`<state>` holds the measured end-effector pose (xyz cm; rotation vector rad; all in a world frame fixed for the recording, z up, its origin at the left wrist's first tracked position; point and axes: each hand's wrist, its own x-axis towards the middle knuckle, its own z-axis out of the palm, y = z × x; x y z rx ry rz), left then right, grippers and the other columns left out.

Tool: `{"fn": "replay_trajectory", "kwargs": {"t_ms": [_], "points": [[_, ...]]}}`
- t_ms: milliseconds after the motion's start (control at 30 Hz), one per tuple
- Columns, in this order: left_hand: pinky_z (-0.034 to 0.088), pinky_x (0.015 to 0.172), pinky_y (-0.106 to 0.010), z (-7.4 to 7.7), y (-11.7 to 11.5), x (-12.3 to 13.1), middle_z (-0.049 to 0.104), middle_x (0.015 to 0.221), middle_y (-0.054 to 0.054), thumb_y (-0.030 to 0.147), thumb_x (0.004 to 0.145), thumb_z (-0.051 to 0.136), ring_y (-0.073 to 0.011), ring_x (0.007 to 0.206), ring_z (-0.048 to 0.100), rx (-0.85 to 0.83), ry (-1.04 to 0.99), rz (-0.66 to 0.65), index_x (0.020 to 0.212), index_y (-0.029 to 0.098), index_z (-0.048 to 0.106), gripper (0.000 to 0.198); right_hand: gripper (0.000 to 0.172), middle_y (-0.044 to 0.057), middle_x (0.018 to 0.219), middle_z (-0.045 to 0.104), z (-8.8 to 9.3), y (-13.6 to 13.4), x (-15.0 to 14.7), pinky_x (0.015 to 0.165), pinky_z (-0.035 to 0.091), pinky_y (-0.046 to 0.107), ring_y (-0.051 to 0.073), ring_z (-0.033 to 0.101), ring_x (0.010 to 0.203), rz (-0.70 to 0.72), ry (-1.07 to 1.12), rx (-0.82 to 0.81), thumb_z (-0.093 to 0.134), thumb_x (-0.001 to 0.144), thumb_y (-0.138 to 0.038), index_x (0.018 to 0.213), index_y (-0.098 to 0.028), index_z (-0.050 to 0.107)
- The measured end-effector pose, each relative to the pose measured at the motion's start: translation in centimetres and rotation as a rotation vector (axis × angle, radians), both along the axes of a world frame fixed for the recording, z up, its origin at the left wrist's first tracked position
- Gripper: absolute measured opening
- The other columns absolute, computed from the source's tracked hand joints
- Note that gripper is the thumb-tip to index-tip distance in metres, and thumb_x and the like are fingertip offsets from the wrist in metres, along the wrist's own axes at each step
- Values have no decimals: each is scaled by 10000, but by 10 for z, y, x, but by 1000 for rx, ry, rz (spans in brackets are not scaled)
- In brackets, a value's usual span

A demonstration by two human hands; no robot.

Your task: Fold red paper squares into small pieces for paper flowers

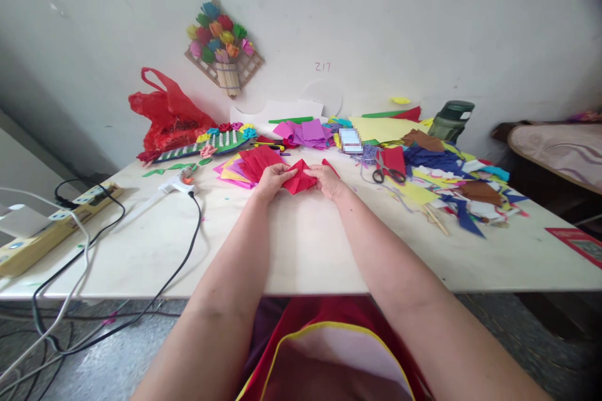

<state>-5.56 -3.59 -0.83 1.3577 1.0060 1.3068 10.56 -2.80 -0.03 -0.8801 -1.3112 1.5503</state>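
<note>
Pinching red paper [299, 182]: fingers [282, 170] of left hand [273, 180], right hand [328, 182] | wall vase [229, 79]: colourful flowers [216, 29] | red bag [168, 106] (contents unclear)

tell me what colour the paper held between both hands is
The paper is red; it shows best in the head view.

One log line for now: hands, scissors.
left hand: holding red paper | right hand: holding same paper | scissors: unheld, right of hands
</note>
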Motion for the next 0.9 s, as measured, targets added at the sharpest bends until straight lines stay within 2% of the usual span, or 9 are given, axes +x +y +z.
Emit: {"fn": "replay_trajectory", "kwargs": {"t_ms": [100,267,467,667,900], "points": [[368,479,-193,1,-1,0,570,555,11,429,503,740,-72,485,493,-6,-6,12,655,126,566,381,69,-8,490,566,4,-3,2,402,442,227,116,519,424,61,37,-14,561,661,-181,699,-125,577],[383,495,-200,2,-2,-1,577,569,7,423,501,744,-77,498,503,-4,-24,-2,656,127,567,378,99,8,504,595,4,-4,3,433,470,237,121,541,427,91,-30,-41,537,682,-135,763,-114,590],[383,490,-201,2,-2,-2,575,560,5,410,500,749,-78,491,500,-9,-26,-1,657,124,572,371,116,36,581,642,2,-3,4,461,493,257,132,575,470,119,-38,-40,558,705,-166,800,-111,595],[388,510,-196,2,-3,1,589,580,4,411,505,747,-77,510,510,-13,-17,-37,657,121,559,377,202,21,601,643,-7,3,-1,413,453,216,123,574,490,2,-54,47,682,607,-239,757,-118,621],[377,477,-198,2,-4,0,570,587,10,441,585,689,-81,493,500,-25,-39,-88,692,130,558,354,123,0,542,623,-10,6,-8,389,417,183,99,548,442,-125,-69,67,664,580,-159,684,-117,614]]}}
